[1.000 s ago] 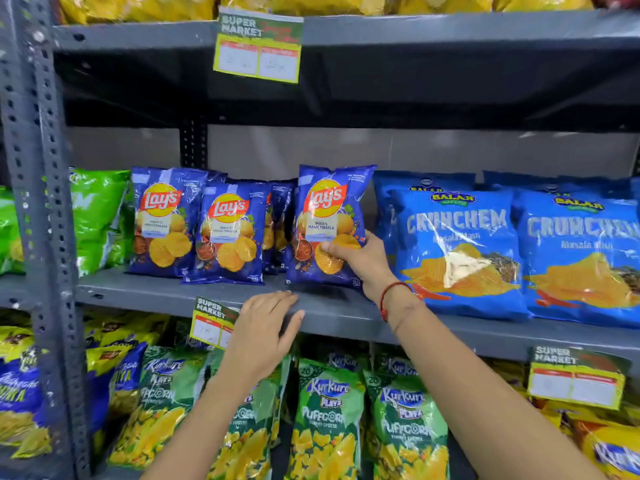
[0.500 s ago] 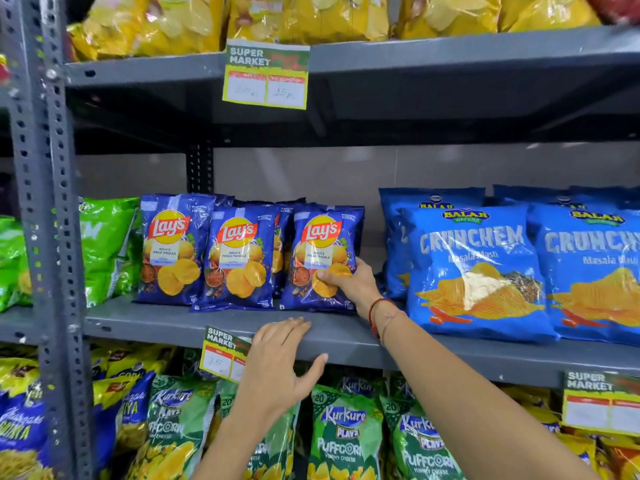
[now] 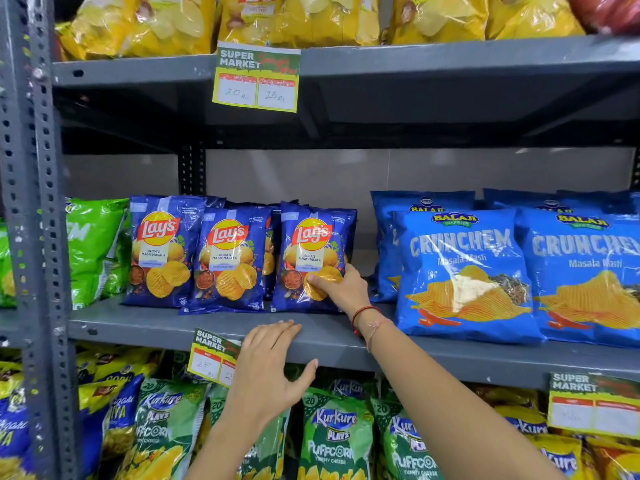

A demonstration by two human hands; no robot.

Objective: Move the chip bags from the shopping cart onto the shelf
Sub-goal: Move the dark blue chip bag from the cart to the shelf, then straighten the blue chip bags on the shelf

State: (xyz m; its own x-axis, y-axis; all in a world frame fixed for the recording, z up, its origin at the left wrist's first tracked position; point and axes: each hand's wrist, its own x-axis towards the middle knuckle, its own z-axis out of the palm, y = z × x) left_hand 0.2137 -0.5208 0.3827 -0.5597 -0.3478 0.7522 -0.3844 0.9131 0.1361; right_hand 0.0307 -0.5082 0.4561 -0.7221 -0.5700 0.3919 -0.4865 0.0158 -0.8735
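Observation:
A dark blue Lay's bag (image 3: 313, 244) stands upright on the grey middle shelf (image 3: 166, 327), at the right end of a row of matching Lay's bags (image 3: 162, 251). My right hand (image 3: 341, 289) grips its lower right corner, thumb across the front. My left hand (image 3: 268, 372) hovers at the shelf's front edge below that bag, fingers spread, holding nothing. The shopping cart is out of view.
Large light blue Crunchem bags (image 3: 460, 271) fill the shelf to the right, green bags (image 3: 93, 244) to the left. A gap lies between the Lay's row and the Crunchem bags. Yellow bags sit on the top shelf, Kurkure bags (image 3: 332, 438) below. A perforated upright post (image 3: 34, 237) stands left.
My right hand has lowered the Lay's bag onto the shelf and stood it beside the row. My left hand stayed near the shelf edge. The view tilted up.

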